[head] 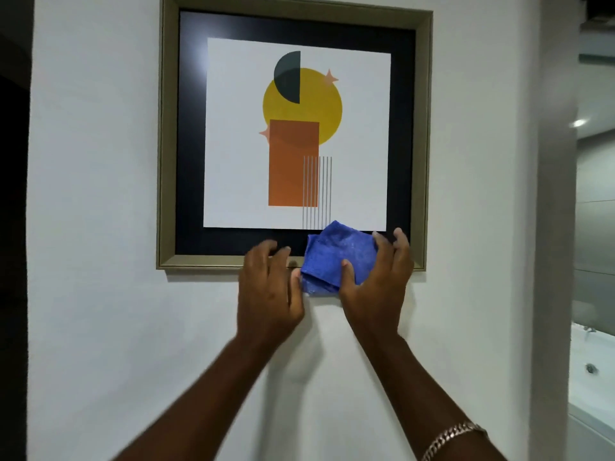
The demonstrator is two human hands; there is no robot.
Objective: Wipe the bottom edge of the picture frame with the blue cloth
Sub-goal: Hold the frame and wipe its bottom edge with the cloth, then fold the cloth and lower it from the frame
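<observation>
A picture frame (199, 261) with a dull gold border and a dark mat hangs on a white wall, holding a print of a yellow circle and an orange rectangle. A folded blue cloth (332, 257) lies against the right half of the frame's bottom edge. My right hand (376, 281) grips the cloth from the right, thumb on its front and fingers curled over its top right corner. My left hand (269, 287) rests just left of the cloth with fingers spread over the bottom edge, its thumb touching the cloth's left side.
The white wall (100, 227) ends in a corner at the right, past which a white bathtub (589, 377) with a tap shows. A dark doorway (13, 227) runs down the far left. A chain bracelet (452, 437) sits on my right wrist.
</observation>
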